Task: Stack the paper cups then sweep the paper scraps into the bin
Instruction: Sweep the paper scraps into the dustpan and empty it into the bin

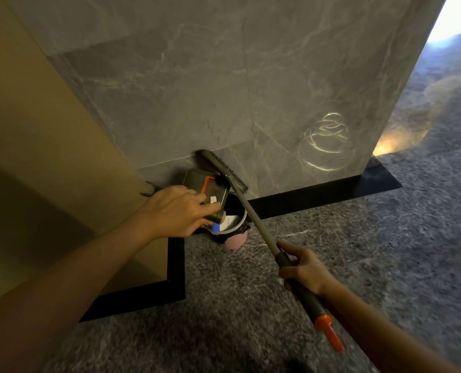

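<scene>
The paper scraps [215, 226] are thin, almost weightless bits. They likely cling to a surface or flutter off at a jolt, so they are better tipped and brushed than picked up. A blue one sits at the near lip of the dustpan [197, 181], right above the bin [234, 242], and a pale piece lies on the pan's tray beside the fingers. More white paper shows inside the bin.

The bin is a small pink tub with a dark liner [244, 226]. It stands on the floor [278, 319] in the corner at the foot of the marble wall [224, 90]. It looks light enough to tip over if knocked.

The dustpan is stiff plastic, best held by its handle end. The left hand [175, 211] reaches far and right from the near left, its fingers curled round the pan's near end. It holds the pan tilted with its mouth over the bin's left rim.

The right hand [304, 270] wraps its fingers round the grip of the broom [253, 214], with the orange end cap sticking out near it. The long rigid shaft slants far and left across the bin, and the brush head [221, 168] lies against the pan's far edge by the wall.
</scene>
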A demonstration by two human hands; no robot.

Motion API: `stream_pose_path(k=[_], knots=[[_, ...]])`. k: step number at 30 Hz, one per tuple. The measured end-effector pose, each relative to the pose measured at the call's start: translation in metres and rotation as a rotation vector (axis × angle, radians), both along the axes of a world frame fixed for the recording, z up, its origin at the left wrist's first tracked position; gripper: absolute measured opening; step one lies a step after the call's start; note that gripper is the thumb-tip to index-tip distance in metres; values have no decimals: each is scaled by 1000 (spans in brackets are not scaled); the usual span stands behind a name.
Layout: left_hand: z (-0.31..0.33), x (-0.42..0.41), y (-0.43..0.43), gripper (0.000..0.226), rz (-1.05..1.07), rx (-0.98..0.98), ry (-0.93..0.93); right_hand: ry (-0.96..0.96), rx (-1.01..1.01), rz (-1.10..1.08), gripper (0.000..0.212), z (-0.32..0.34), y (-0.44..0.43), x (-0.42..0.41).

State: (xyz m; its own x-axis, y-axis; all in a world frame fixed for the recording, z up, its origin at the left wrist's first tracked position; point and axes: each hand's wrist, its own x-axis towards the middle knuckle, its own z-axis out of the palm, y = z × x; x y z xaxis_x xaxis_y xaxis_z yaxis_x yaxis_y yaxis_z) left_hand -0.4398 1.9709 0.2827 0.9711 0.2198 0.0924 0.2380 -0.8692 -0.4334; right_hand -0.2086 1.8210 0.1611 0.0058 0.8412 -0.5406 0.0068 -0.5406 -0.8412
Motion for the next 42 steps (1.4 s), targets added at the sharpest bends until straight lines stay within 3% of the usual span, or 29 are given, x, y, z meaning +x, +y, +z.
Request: stream_pose_path(k=[7,13,23,27,31,36,40,42], knots=[[22,-2,10,48,63,22,-59,-13,38,32,76,4,3,1],[-28,-21,-9,40,210,-125,2,-28,17,49,76,-1,0,4],[21,0,15,46,199,-5,-48,-33,-5,61,77,-4,-2,7],[49,16,22,47,58,42,23,-44,25,67,78,2,-2,10],[58,21,32,49,2,74,-19,-44,47,61,78,7,1,11],[-5,8,13,53,217,-71,304,-28,23,61,77,3,-4,9],[4,5,29,51,246,-23,44,-59,18,60,78,3,0,11],[5,7,31,53,239,3,74,-65,17,57,79,5,0,11]])
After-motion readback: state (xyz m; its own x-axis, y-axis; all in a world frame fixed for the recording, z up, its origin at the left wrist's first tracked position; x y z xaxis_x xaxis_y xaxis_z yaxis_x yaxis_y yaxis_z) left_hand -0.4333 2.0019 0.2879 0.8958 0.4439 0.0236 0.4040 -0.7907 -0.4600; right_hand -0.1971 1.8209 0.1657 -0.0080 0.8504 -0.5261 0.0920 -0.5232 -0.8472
